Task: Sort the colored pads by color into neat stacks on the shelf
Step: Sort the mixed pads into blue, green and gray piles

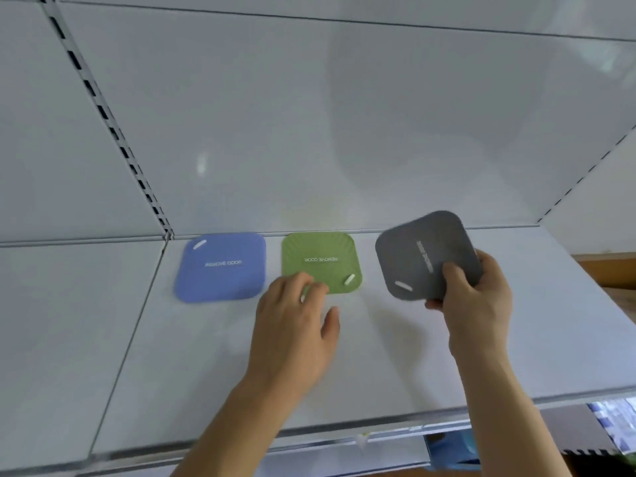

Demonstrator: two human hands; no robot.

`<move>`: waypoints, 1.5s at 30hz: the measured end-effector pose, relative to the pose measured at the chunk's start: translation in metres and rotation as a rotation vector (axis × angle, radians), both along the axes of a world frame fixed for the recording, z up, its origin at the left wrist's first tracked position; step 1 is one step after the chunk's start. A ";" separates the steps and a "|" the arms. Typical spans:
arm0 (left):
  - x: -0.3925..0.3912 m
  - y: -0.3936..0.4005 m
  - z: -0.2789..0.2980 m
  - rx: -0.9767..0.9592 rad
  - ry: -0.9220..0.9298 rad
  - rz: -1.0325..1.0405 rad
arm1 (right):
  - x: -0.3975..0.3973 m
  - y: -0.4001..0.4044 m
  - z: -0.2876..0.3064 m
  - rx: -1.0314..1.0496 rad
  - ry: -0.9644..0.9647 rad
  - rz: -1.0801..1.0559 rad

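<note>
Head view. The step in hand appears to be placing the grey pad point(426, 256): the right hand point(471, 297) grips it by its near right corner, thumb on top, and holds it tilted above the white shelf point(378, 356), to the right of the green pad point(321, 261). The left hand point(296, 321) has relaxed fingers, and its fingertips rest on the near left corner of the green pad, seemingly squaring it.

The blue pad point(222, 266) lies flat at the left, near the back wall, with the green pad just beside it, a gap between them. I cannot tell whether either is a single pad or a stack.

Judged next move: lower the grey pad flat onto the shelf to the right of the green one, edges in line with the row.

The pads are rounded squares, thin and matte, each with white lettering at centre and a small white slot at one corner. The picture is slightly blurred.
</note>
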State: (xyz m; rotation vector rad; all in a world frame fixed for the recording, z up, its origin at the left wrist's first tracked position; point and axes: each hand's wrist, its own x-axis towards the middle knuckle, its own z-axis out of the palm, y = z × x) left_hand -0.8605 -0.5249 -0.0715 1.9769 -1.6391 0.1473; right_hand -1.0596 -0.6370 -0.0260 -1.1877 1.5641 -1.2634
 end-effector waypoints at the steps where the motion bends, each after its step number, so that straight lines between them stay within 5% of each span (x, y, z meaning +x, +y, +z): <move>1: -0.008 0.000 -0.003 0.017 -0.006 0.015 | 0.001 -0.012 0.000 0.005 0.001 0.033; 3: -0.022 0.002 -0.008 0.043 -0.011 0.070 | 0.001 -0.034 -0.006 0.005 0.174 0.141; 5: -0.034 0.005 -0.013 0.057 -0.010 0.128 | -0.005 -0.050 -0.018 -0.014 0.626 0.279; 7: -0.043 0.006 -0.016 0.071 -0.002 0.180 | -0.014 -0.058 -0.028 -0.012 0.854 0.301; 16: -0.057 0.006 -0.018 0.066 -0.003 0.289 | -0.028 -0.071 -0.037 -0.021 0.828 0.470; 29: -0.061 0.007 -0.018 0.155 -0.026 0.298 | -0.021 -0.062 -0.039 -0.053 0.729 0.243; 42: -0.063 0.017 -0.012 0.189 -0.028 0.312 | -0.039 -0.060 -0.022 0.029 0.997 0.404; 45: -0.060 0.027 -0.012 0.186 -0.024 0.304 | -0.042 -0.028 -0.026 -0.146 0.973 0.407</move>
